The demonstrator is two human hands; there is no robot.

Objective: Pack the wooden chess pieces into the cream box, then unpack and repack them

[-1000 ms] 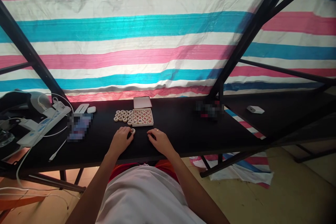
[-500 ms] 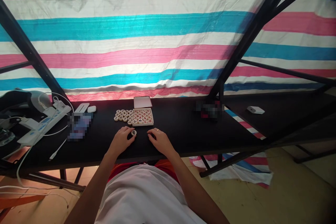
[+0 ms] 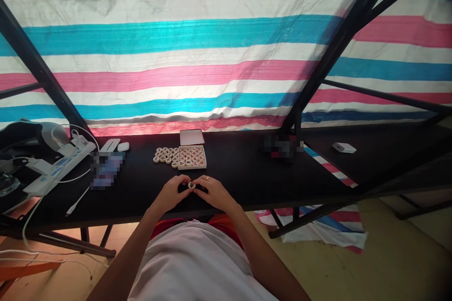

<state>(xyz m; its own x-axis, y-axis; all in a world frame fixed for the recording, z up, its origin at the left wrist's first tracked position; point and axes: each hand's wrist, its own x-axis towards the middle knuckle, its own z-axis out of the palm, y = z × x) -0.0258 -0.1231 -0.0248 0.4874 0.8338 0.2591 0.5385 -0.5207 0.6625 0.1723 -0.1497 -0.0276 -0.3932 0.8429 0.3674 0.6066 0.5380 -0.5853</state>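
My left hand (image 3: pixel 172 193) and my right hand (image 3: pixel 212 191) meet over the near part of the black table (image 3: pixel 243 174). Between their fingertips sits a round cream game piece (image 3: pixel 191 185), pinched by both hands. Just beyond them lies a small square box (image 3: pixel 191 157) filled with similar round pieces marked in red and black. Left of that box lies a loose cluster of round pieces (image 3: pixel 165 155). A flat box lid (image 3: pixel 191 137) lies behind the box.
A white power strip (image 3: pixel 60 165) with cables lies at the table's left end, beside a white mouse-like object (image 3: pixel 123 146). A white adapter (image 3: pixel 343 147) sits on a second table at the right. Black frame bars cross in front of a striped tarp (image 3: pixel 197 56).
My left hand has carried the round piece from near the cluster toward me and to the right. My right hand has moved in to meet it, and both now pinch the piece.
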